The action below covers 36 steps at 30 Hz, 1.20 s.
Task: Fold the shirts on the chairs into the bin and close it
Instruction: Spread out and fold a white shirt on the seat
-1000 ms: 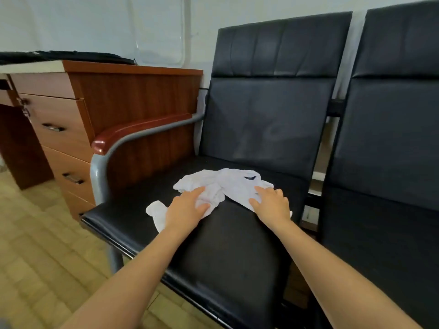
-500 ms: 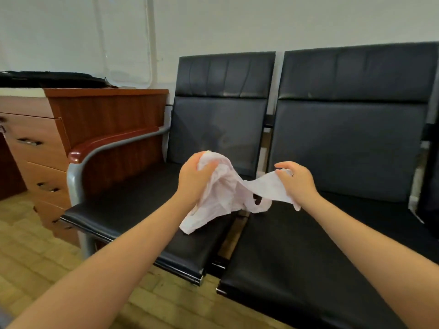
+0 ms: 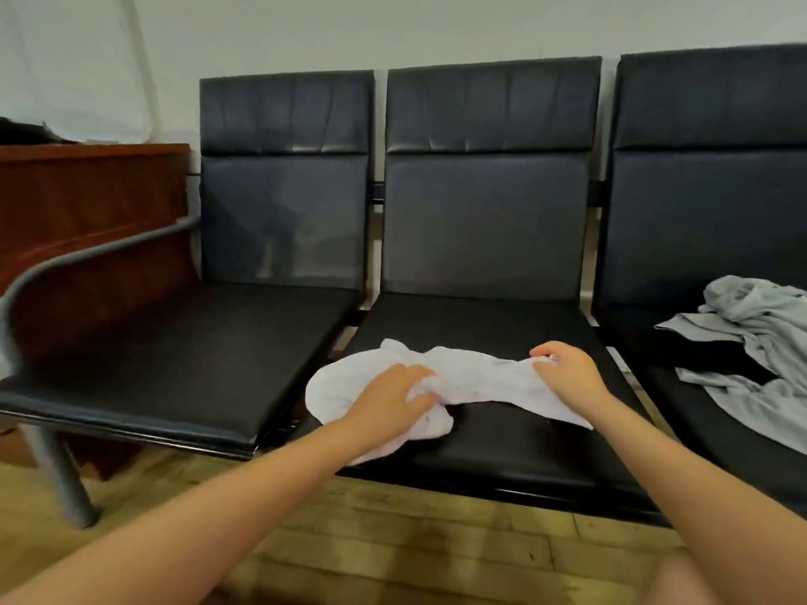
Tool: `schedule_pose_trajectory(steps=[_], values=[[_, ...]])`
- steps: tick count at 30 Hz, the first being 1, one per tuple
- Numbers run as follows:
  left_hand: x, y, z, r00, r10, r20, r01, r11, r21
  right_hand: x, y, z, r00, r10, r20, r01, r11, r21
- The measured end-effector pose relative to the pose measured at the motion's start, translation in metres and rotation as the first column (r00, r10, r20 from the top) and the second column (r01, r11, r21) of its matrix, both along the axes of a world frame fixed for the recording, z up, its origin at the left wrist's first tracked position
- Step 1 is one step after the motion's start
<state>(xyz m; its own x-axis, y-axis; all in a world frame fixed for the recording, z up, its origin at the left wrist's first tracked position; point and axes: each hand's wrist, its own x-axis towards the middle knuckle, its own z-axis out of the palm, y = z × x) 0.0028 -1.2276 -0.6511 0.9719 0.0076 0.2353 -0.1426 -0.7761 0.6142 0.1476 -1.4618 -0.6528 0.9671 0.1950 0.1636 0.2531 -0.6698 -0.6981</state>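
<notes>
A small white shirt [image 3: 476, 377] lies crumpled across the front of the middle black chair seat [image 3: 502, 447]. My left hand [image 3: 393, 397] grips its left part, fingers curled into the cloth. My right hand [image 3: 567, 371] pinches its right part near the seat's right side. A light grey shirt [image 3: 751, 342] lies bunched on the right chair seat [image 3: 716, 425], partly over something black. No bin is in view.
The left black chair seat [image 3: 174, 355] has a grey metal armrest [image 3: 91, 255] on its left. A red-brown wooden cabinet [image 3: 87, 203] stands beyond the armrest. Wooden floor [image 3: 393, 539] runs below the seats.
Both hands picked the white shirt up from the left chair, carried it right through the air, and now hold it down on the middle chair seat.
</notes>
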Motion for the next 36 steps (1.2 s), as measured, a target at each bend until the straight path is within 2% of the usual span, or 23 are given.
schedule_pose_trajectory(steps=[2, 3, 4, 6, 8, 13, 18, 22, 24, 26, 29, 31, 33, 36], values=[[0.001, -0.008, -0.024, 0.993, 0.034, -0.117, -0.007, 0.974, 0.226, -0.003, -0.016, -0.018, 0.998, 0.016, -0.062, -0.021, 0.996, -0.082], [0.005, -0.010, -0.028, 0.993, 0.073, -0.095, -0.038, 0.943, 0.329, -0.005, -0.021, -0.021, 0.997, 0.023, -0.070, -0.030, 0.994, -0.104], [0.007, -0.012, -0.025, 0.994, 0.094, -0.051, -0.067, 0.921, 0.383, -0.007, -0.025, -0.021, 0.998, 0.020, -0.066, -0.028, 0.993, -0.115], [0.015, -0.015, -0.015, 0.993, 0.113, 0.033, -0.117, 0.915, 0.386, -0.011, -0.031, -0.021, 0.999, 0.008, -0.049, -0.015, 0.989, -0.145], [0.031, -0.012, -0.007, 0.986, 0.154, 0.067, -0.168, 0.920, 0.353, -0.015, -0.034, -0.018, 0.998, 0.005, -0.061, -0.016, 0.984, -0.175], [0.095, -0.002, 0.006, 0.985, 0.173, -0.017, -0.170, 0.979, 0.111, -0.014, -0.038, -0.013, 0.992, 0.035, -0.119, -0.071, 0.948, -0.311], [0.152, 0.001, -0.002, 0.985, 0.132, -0.108, -0.126, 0.990, 0.060, -0.009, -0.038, -0.018, 0.993, 0.059, -0.100, -0.083, 0.966, -0.247], [0.170, -0.005, -0.021, 0.966, 0.067, -0.250, -0.021, 0.983, 0.181, 0.002, -0.043, -0.023, 0.997, -0.006, -0.072, -0.009, 0.979, -0.203], [0.172, -0.006, -0.025, 0.976, 0.060, -0.208, -0.035, 0.992, 0.123, 0.008, -0.042, -0.025, 0.999, -0.025, -0.047, 0.014, 0.976, -0.216], [0.170, 0.001, -0.018, 0.988, 0.099, -0.115, -0.109, 0.991, -0.083, 0.013, -0.041, -0.027, 0.999, -0.036, 0.018, 0.039, 0.974, -0.223], [0.159, 0.018, 0.007, 0.970, 0.240, 0.030, -0.217, 0.920, -0.325, 0.017, -0.035, -0.022, 0.973, -0.056, 0.225, 0.095, 0.981, -0.166], [0.143, 0.028, 0.024, 0.931, 0.323, 0.167, -0.254, 0.906, -0.339, 0.013, -0.029, -0.015, 0.933, -0.049, 0.358, 0.086, 0.992, -0.087], [0.123, 0.036, 0.034, 0.904, 0.320, 0.283, -0.224, 0.920, -0.323, 0.006, -0.023, -0.008, 0.917, 0.027, 0.399, 0.003, 0.997, -0.074], [0.096, 0.043, 0.027, 0.939, 0.241, 0.247, -0.144, 0.925, -0.352, -0.005, -0.016, -0.006, 0.922, 0.229, 0.314, -0.174, 0.966, -0.192]])
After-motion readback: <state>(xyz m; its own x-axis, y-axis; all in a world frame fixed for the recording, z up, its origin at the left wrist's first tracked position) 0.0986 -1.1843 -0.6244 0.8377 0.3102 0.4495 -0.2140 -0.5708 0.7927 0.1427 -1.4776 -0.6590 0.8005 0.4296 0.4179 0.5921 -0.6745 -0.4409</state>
